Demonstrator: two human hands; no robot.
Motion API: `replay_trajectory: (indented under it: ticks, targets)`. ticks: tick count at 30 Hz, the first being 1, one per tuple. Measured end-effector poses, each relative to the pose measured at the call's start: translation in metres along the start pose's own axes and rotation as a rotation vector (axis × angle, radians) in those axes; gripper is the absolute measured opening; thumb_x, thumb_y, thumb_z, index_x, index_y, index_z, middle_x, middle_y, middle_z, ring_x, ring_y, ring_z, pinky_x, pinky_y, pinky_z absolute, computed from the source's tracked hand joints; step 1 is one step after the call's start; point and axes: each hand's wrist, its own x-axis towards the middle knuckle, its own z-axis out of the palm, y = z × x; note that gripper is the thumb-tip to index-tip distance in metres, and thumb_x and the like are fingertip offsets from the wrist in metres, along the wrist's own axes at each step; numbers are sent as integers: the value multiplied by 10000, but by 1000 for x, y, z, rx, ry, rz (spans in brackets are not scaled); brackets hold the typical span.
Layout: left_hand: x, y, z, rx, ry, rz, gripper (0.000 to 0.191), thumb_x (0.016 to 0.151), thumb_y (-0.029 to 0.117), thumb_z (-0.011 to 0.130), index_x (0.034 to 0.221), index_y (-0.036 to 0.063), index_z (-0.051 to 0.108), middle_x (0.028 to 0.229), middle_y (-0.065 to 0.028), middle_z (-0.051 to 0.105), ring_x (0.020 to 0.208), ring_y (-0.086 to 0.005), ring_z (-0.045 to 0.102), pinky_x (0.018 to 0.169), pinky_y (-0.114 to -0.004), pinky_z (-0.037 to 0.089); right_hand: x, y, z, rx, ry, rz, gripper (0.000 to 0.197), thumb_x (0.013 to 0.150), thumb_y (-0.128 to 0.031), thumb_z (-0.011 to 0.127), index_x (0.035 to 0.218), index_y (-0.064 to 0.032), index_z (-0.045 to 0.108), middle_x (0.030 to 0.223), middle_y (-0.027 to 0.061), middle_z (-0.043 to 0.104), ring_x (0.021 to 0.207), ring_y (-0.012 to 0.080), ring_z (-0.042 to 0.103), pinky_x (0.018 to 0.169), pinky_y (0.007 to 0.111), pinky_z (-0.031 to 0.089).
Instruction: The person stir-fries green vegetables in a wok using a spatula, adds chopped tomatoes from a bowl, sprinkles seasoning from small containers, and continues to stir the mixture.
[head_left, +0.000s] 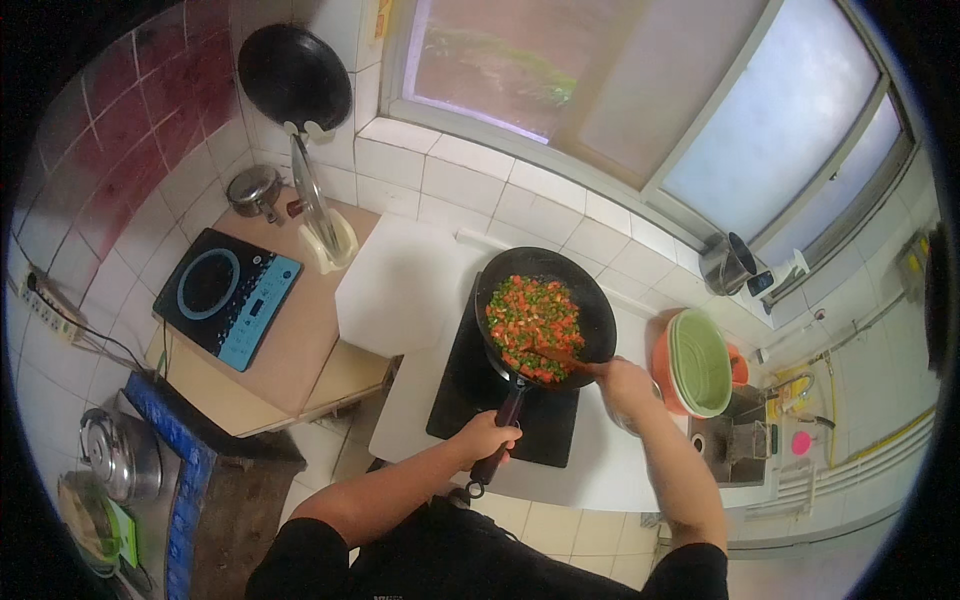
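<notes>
A black frying pan sits over a black cooktop on the white counter. Chopped red, green and pale pieces of food lie in it. My left hand is closed around the pan's dark handle, which points towards me. My right hand, at the pan's right rim, grips a brown spatula; its far end is among the food pieces.
Nested green and orange basins stand right of the pan, beside a metal sink. A blue and black induction cooker lies on the left counter. Behind it are a small metal pot and an upright glass lid in a holder.
</notes>
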Motion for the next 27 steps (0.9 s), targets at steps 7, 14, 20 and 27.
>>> replay_trajectory:
  ticks: [7, 14, 20, 27]
  targets:
    - [-7, -7, -3, -94, 81, -23, 276, 832, 211, 629, 995, 26, 505, 859, -88, 572, 605, -162, 577, 484, -308, 451, 33, -20, 13, 24, 69, 142, 335, 847, -129, 482, 1131, -226, 631, 1017, 157, 614, 899, 327, 636, 766, 431, 526]
    - [-13, -16, -3, -69, 85, -6, 245, 861, 209, 598, 1015, 48, 495, 860, -76, 568, 612, -159, 576, 521, -302, 470, 9, -18, 5, 9, 33, 132, 368, 849, -143, 488, 1174, -270, 607, 1016, 181, 608, 925, 321, 630, 761, 439, 525]
    - [-7, -21, 2, -73, 92, 16, 289, 835, 222, 613, 1014, 24, 502, 806, -76, 555, 586, -163, 561, 526, -303, 483, -28, -21, 8, -9, -44, 87, 346, 872, -171, 471, 1178, -256, 605, 1019, 191, 604, 927, 344, 627, 754, 452, 521]
    - [-10, -21, 1, -11, 115, 37, 283, 865, 240, 601, 1026, 22, 518, 870, -85, 583, 667, -203, 600, 588, -338, 505, -43, -25, 5, 58, -27, 23, 261, 868, -248, 525, 1093, -155, 621, 1020, 191, 608, 920, 357, 628, 771, 459, 514]
